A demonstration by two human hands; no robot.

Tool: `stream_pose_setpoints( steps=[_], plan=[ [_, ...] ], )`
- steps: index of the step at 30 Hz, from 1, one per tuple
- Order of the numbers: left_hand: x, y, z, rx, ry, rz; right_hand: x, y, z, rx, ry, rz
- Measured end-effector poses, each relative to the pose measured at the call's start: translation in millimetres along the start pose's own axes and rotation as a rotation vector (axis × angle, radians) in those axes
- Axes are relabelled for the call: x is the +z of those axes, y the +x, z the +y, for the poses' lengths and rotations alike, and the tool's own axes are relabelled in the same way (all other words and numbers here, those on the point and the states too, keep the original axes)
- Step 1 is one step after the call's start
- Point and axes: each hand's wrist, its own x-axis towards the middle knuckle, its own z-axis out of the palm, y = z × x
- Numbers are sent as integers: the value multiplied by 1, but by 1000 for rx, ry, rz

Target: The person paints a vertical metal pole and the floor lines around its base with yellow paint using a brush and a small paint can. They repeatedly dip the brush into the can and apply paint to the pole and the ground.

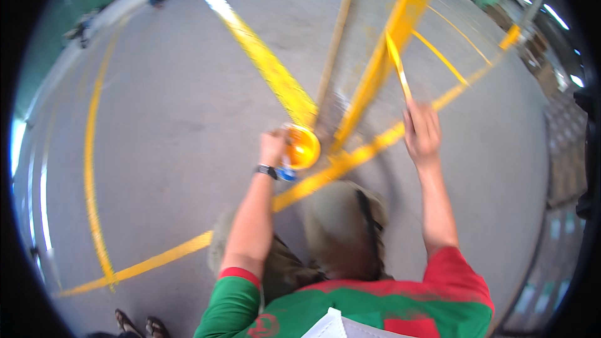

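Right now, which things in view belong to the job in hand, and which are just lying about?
In the job:
yellow container, held by the left hand
slim tool, probably a brush, in the right hand
pillar, behind the tool

Just around:
wristwatch, worn
sandalled feet, lower left
blurred brown box-like shapes, right

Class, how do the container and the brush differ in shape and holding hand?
The container is round and open-topped; the brush is long and thin. The container is in the left hand; the brush is in the right hand. Both show yellow.
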Motion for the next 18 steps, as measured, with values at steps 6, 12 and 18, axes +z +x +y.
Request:
stream_pose_setpoints(
  steps=[6,12,18],
  plan=[
    [13,-2,-3,28,-39,-63,51,-94,-50,289,494,-317],
    [18,-2,-3,75,56,-102,103,-85,-59,740,806,-603],
    [16,-4,15,81,-155,-142,165,-79,-73,645,911,-746]
  ],
)
